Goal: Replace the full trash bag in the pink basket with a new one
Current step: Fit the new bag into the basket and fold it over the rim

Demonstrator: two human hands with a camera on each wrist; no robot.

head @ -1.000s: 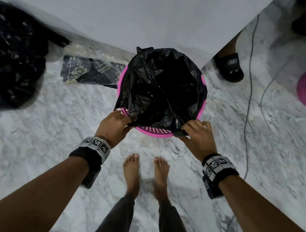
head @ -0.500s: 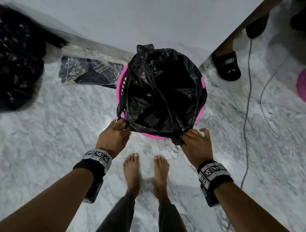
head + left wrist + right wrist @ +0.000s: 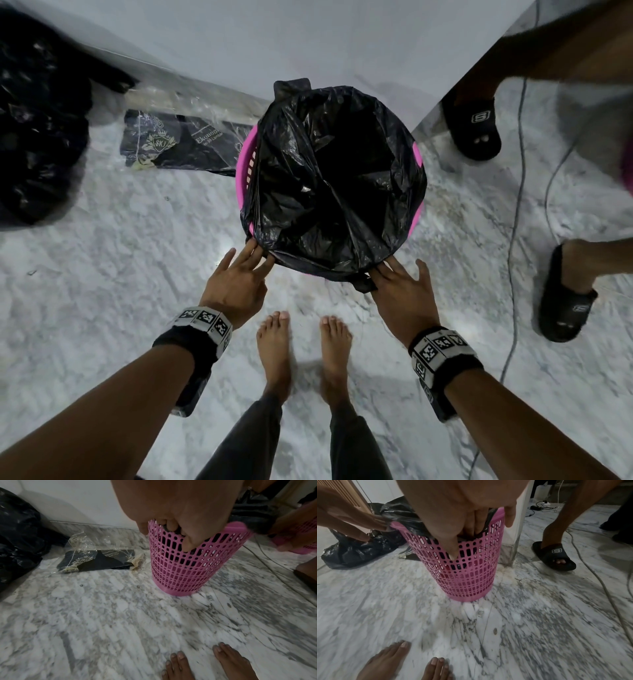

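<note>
Clearly limp and slippery, the new bag (image 3: 337,185) wants pinching at its folded hem over the pink basket (image 3: 185,566) rim, where the left hand (image 3: 236,284) and right hand (image 3: 402,291) now press it with straight, spread fingers, gripping nothing.

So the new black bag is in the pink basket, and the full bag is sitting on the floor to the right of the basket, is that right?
Not quite. The black bag does line the pink basket, but the full bag sits on the floor to the basket's left, by the wall, as the head view shows.
</note>
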